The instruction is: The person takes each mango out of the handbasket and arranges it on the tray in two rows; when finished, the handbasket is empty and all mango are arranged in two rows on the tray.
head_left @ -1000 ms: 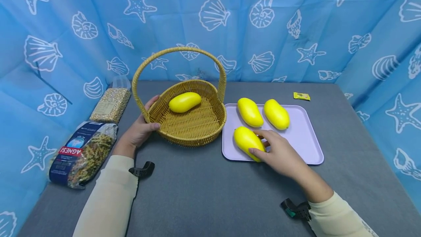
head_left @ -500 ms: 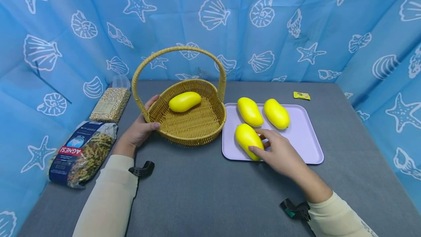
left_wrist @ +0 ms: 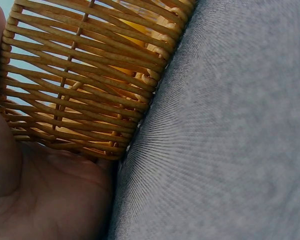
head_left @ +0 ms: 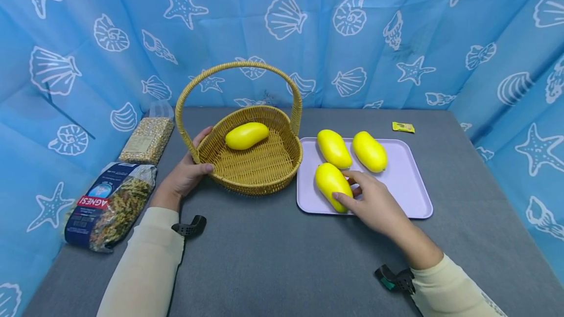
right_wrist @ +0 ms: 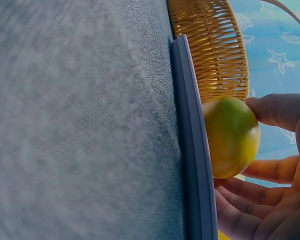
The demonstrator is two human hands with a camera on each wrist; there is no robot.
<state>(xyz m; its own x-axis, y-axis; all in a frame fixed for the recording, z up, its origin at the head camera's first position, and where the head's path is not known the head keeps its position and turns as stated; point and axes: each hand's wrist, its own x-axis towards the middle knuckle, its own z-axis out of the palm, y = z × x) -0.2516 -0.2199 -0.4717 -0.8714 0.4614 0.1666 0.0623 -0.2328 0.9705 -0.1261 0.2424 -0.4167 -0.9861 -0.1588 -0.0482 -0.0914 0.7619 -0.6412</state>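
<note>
"How does the right hand (head_left: pixel 374 202) stand, from where you look?"

"Its forearm comes from the near right, and the hand reaches forward and left. It is half closed: thumb and fingers hold one mango (head_left: pixel 331 185) between them."

"So where is this mango?"

"Directly left of the palm, above or on the tray (head_left: pixel 407 180); I cannot tell if it touches."

"And the left hand (head_left: pixel 187 177)?"

"It grips the basket (head_left: pixel 260 163) by the side, thumb at the near rim."

"How many mangoes do you count?"

"Four. Beyond the right hand, on the tray, lie a second mango (head_left: pixel 334 149) and a third mango (head_left: pixel 370 152). The fourth mango (head_left: pixel 246 136) is in the basket, right of the left hand."

"Other things?"

"Two bags (head_left: pixel 110 207) left of the left hand, one sachet (head_left: pixel 403 127) beyond the right."
</note>
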